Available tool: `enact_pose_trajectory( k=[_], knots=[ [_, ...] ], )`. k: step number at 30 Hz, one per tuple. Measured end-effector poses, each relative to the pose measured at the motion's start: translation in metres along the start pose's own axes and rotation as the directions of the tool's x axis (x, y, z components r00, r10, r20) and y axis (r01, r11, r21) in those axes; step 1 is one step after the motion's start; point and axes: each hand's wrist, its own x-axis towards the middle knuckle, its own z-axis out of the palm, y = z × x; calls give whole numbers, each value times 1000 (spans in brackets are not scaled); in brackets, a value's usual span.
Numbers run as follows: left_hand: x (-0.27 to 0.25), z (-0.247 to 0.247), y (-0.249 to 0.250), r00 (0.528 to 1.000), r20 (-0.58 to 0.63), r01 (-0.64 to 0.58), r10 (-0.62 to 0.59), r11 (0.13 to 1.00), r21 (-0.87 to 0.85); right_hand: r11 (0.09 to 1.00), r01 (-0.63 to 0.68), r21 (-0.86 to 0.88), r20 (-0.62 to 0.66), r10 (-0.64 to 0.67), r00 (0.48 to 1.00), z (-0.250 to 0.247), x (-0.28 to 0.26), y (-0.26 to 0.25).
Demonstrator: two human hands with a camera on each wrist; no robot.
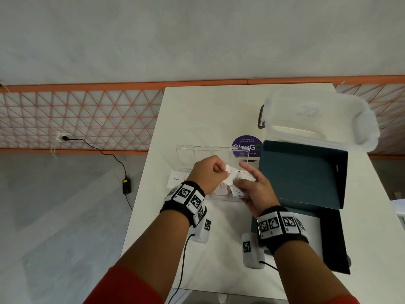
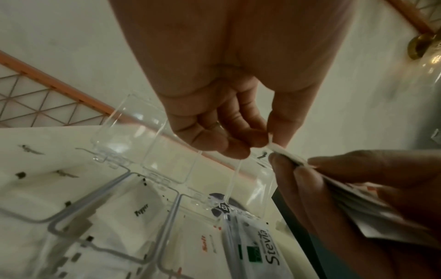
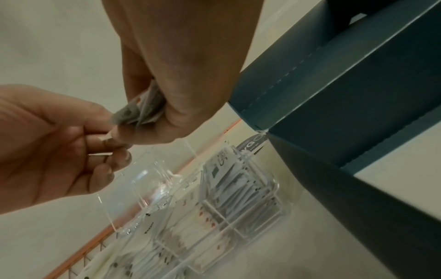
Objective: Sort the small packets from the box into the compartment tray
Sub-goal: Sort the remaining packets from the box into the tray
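Head view — left hand (image 1: 208, 175) pinches packet (image 1: 230, 172).

Both forearms extended fwd, wrists banded. L hand (image 1: 209, 172) raised, fingers curled, thumb and forefinger pinched together. R hand (image 1: 255, 189) close beside it, fingers curled, forefinger pointing fwd.

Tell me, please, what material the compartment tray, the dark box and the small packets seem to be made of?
Compartment tray: clear hard plastic, probably acrylic; glossy, and the table and packets show through its walls.
Dark box: matte teal cardboard, it seems; flat folded panels with a crease line.
Small packets: thin white printed paper, perhaps coated; they bend in the hands.
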Motion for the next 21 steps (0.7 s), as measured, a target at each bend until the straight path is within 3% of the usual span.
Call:
enact_pose_trajectory(
  k=[4,8,14,21],
  knots=[
    [-2,-4,-5,998,57,-29,31,999,-38,1000,14,-4,-30,-15,999,6,4,4],
    [3,-11,-16,1000,11,-2,2,999,-44,999,10,41,-47,-8,999,8,6,5],
    [7,-4,-31,997,15,74,-75,995,68,983,15,184,-58,-4,998,-3,6,3],
    [12,21,-40,991,63,102,-117,973,206,986,14,164,-60,-4,998,-14,3,-1]
  ],
)
